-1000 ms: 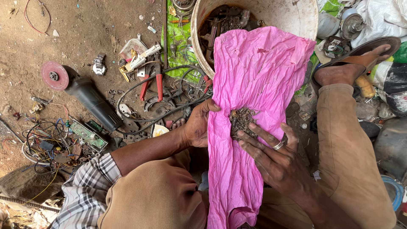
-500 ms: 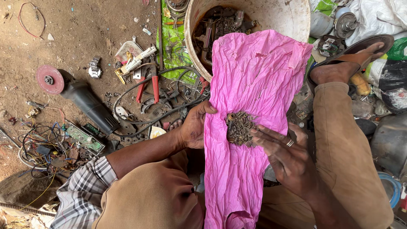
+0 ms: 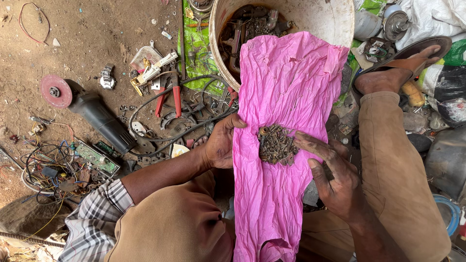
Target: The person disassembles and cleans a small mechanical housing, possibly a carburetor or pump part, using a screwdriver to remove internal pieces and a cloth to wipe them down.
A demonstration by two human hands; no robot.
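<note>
A crinkled pink sheet (image 3: pixel 286 82) hangs from the rim of a pale bucket (image 3: pixel 340 19) down over my lap. A small pile of rusty metal bits (image 3: pixel 275 144) lies in its middle. My left hand (image 3: pixel 221 143) grips the sheet's left edge, thumb on top, just left of the pile. My right hand (image 3: pixel 335 177) is open with fingers apart; its fingertips rest on the sheet at the pile's right side. The bucket holds dark scrap metal parts.
On the dirt at left lie a black angle grinder (image 3: pixel 97 116) with a red disc (image 3: pixel 56 90), red-handled pliers (image 3: pixel 175 94), a green circuit board (image 3: pixel 97 159) and tangled wires (image 3: pixel 48 165). My sandalled foot (image 3: pixel 398 63) is at upper right among scrap containers.
My right hand has drawn back to the right off the pile, which now lies uncovered. My left hand keeps its hold on the sheet's edge.
</note>
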